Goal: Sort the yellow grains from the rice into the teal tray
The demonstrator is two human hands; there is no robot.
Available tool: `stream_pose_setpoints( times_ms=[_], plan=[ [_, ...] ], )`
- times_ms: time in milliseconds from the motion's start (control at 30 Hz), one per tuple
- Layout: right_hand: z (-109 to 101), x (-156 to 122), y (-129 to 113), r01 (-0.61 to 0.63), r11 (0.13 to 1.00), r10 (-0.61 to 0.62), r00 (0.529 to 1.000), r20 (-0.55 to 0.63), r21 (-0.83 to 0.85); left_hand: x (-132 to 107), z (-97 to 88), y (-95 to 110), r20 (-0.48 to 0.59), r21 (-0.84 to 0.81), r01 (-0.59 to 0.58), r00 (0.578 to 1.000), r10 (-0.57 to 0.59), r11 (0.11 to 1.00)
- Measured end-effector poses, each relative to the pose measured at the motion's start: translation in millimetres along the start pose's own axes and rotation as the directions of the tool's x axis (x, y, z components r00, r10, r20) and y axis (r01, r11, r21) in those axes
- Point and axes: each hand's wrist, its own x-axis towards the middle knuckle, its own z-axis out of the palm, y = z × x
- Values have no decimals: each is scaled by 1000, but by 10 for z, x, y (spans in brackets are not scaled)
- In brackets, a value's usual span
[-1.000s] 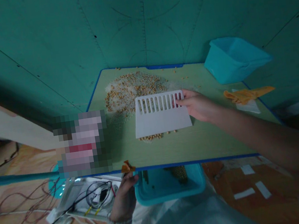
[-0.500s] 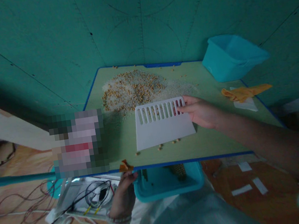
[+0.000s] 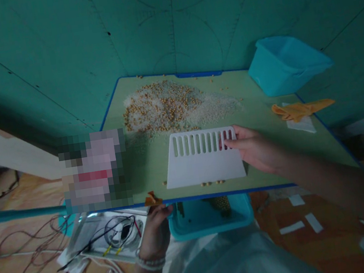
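My right hand (image 3: 257,147) grips a white slotted plastic plate (image 3: 204,168) by its right end, the thumb through the end slots. The plate leans over the front part of the table, its lower edge near several loose yellow beans (image 3: 208,183). Behind it lies a spread pile of yellow beans (image 3: 159,108) mixed with white, rice-like grains (image 3: 215,108). Below the table's front edge, my left hand (image 3: 155,232) is closed at the left rim of a teal basin (image 3: 213,231). Dark-looking beans lie inside the basin. The left fingers are partly hidden by the rim.
The pale green table (image 3: 269,173) has a blue edge. A teal bin (image 3: 281,67) and an orange cloth (image 3: 296,111) are at its right. A blurred-out object (image 3: 96,170) covers the left edge. Below stand a box of cables (image 3: 118,237) and scattered paper strips (image 3: 291,228).
My right hand has drawn the white plate toward the table's front edge and levelled it. Loose beans have shifted closer to the edge with it. My left hand stays at the basin.
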Motion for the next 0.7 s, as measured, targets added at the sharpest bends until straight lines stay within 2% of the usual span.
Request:
stream_pose_setpoints(
  times_ms=[133, 300, 433, 567, 700],
  plan=[
    [-31, -163, 91, -43, 999, 44, 999, -27, 9, 19, 54, -72, 125, 10, 44, 991, -45, 999],
    [-38, -366, 190, -81, 995, 80, 997, 5, 63, 55, 24, -149, 159, 3, 42, 986, -42, 999],
    [-40, -438, 194, -94, 995, 92, 995, 42, 45, 79, -21, -156, 190, -27, 2, 982, 3, 1000],
    [-90, -308, 82, 40, 999, -39, 999, -21, 22, 64, -18, -97, 141, 20, -15, 990, 12, 1000],
    [-187, -39, -47, 204, 979, -204, 975, -92, -6, 12, -21, -18, 63, 10, -39, 997, 38, 999]
  ],
)
